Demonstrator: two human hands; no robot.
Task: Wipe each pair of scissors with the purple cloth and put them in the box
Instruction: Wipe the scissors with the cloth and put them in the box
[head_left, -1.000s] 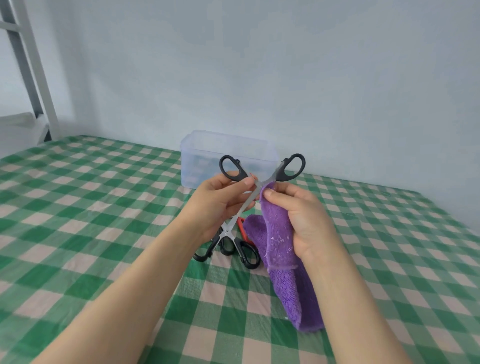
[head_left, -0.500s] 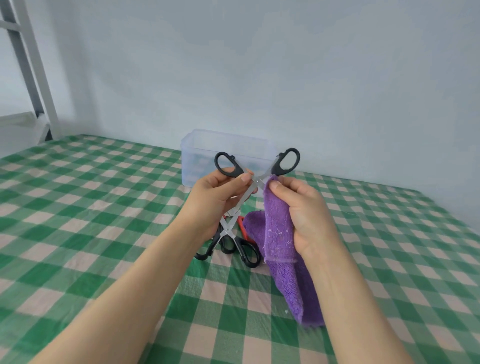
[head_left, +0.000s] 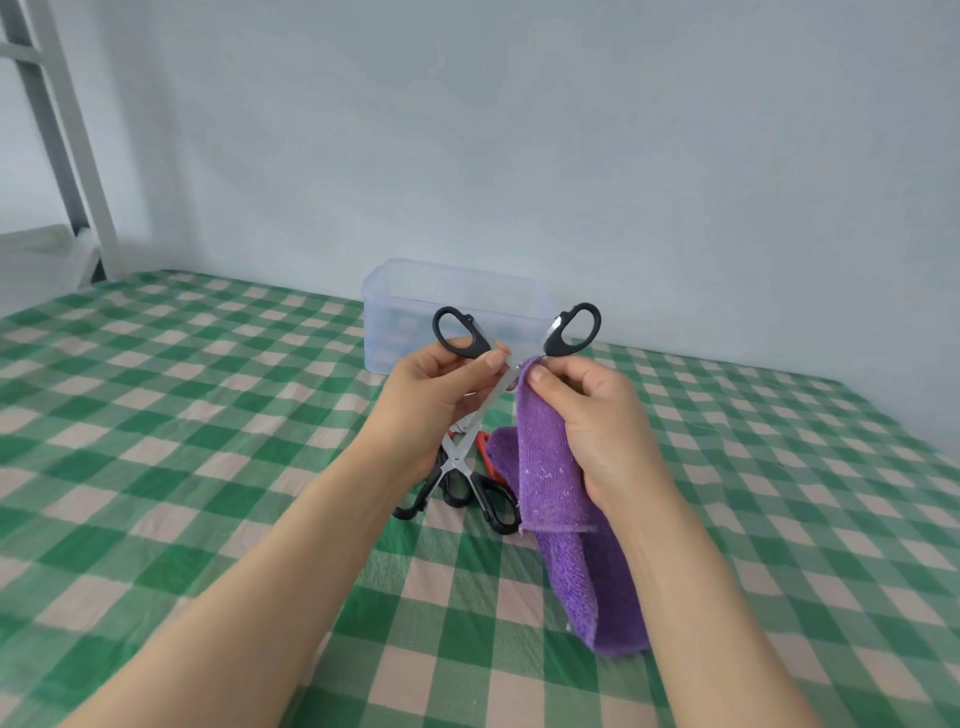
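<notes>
Blade wipe under way, scissors spread open.
Scissors (head_left: 553, 347) are gripped handles-up by the left hand (head_left: 436, 395) so one blade is exposed; the purple cloth (head_left: 550, 467) is pinched onto it by the right hand (head_left: 597, 426). The box (head_left: 415, 312) stands behind.

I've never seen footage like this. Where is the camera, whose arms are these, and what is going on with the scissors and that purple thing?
There is no machine here. A person wears a wide-angle camera on the head, so you look down along their own two arms. The left hand grips a pair of black-handled scissors, opened wide with the handles up. The right hand pinches a purple cloth around one arm of the scissors, just below its handle, to wipe it. On the green checked surface below lie another black-handled pair and, partly hidden, something with a red handle, probably more scissors. Behind stands a clear plastic box, where cleaned scissors are to go.
</notes>
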